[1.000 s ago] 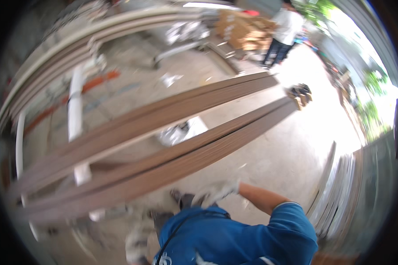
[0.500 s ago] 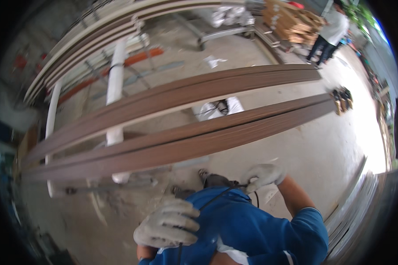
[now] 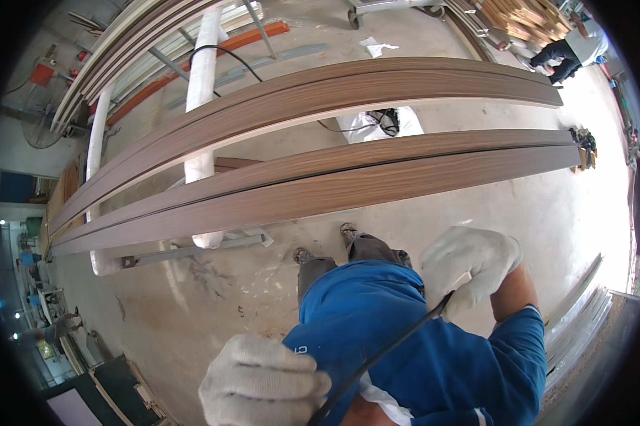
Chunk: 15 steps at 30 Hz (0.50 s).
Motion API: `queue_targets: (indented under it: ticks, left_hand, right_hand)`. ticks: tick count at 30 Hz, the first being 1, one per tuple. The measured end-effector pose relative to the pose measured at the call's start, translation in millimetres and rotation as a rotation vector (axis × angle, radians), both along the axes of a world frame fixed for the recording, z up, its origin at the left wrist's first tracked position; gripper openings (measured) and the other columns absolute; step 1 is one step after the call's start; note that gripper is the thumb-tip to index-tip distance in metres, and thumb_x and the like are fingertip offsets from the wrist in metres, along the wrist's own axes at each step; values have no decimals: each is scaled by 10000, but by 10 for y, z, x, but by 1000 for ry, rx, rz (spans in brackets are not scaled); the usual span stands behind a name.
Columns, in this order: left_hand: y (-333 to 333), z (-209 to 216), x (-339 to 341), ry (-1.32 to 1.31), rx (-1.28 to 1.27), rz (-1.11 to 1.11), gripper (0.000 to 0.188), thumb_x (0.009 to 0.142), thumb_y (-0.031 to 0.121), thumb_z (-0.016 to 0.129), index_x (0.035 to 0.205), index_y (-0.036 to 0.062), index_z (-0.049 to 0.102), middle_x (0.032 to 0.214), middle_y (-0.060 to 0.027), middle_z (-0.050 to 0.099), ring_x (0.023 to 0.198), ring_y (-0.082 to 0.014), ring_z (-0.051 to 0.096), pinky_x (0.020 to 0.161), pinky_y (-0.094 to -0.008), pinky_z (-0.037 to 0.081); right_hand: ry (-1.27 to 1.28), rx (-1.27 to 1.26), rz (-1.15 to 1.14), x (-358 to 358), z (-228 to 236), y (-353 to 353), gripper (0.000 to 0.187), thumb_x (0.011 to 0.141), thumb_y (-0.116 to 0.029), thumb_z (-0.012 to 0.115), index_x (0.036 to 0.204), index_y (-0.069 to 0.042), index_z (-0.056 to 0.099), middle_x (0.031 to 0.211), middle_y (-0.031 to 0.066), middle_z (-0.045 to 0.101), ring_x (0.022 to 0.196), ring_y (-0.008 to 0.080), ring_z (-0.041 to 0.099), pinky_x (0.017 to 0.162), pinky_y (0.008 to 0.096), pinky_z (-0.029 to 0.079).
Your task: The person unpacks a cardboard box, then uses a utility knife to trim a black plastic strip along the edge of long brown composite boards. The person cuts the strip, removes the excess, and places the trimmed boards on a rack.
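Both of my hands wear off-white knit gloves and are in front of my blue shirt. A thin, flexible black strip (image 3: 380,351) runs slantwise between them. At its upper end, my right hand (image 3: 473,266) pinches it between thumb and fingers, the tip showing at the fingertips. Lower down, the fingers of my left hand (image 3: 263,387) are curled in, and the strip passes under their tips toward the lower edge. Beyond my hands lie long brown wood-grain profiles: a nearer pair (image 3: 320,186) with a dark line between, and a farther pair (image 3: 320,92). Neither hand touches them.
White-wrapped bars (image 3: 201,92) support the profiles. A white sack (image 3: 398,124) with black cord lies on the floor behind the nearer pair. Stacked profiles (image 3: 132,46) lie far left, wrapped lengths (image 3: 576,341) at right. Another person (image 3: 572,51) bends over at far right.
My right hand has risen nearer with the strip, now drawn straighter. My left hand has come lower and closer. The view has shifted, and the person at far right now bends over.
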<state>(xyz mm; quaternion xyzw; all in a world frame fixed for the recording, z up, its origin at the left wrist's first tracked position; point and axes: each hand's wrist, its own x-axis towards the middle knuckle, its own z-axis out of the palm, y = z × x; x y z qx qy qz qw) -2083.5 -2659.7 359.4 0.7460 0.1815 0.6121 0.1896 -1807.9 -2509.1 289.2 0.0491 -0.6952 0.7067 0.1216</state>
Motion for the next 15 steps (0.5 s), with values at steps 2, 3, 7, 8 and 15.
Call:
queue_targets:
  ticks: [2,3,7,8,15]
  left_hand:
    - [26,77,-16,-65,-32,-144,96,750,67,743,806,140,772,768,-59,634,704,-236,641,717,-396,533]
    - [48,84,-29,-64,-26,-204,94,755,69,742,811,139,773,785,-53,639,704,-233,641,716,-394,532]
    - [59,142,-108,-23,23,-330,54,792,63,721,818,81,764,849,-63,669,743,-238,649,710,-394,526]
    - [51,176,-149,3,37,-373,49,801,61,712,819,63,758,855,-72,673,759,-241,652,713,-399,526]
    - [-242,494,-328,74,-105,-593,112,911,69,618,841,7,679,763,-126,594,775,-295,615,774,-438,514]
  right_hand:
    - [15,18,26,-26,37,16,159,884,-182,805,955,-45,765,829,47,719,736,212,649,639,334,488]
    - [17,5,52,-42,45,13,160,884,-186,805,954,-48,765,828,43,719,731,214,648,637,334,488]
    - [-37,76,77,-143,43,-17,165,881,-194,807,965,-57,769,826,46,719,714,220,647,633,337,494]
    - [-39,110,55,-187,35,-32,167,879,-195,809,967,-58,770,825,49,719,710,221,648,627,338,494]
    - [-120,128,141,-483,-58,-16,194,843,-197,836,975,-63,787,812,67,713,708,225,655,596,336,496]
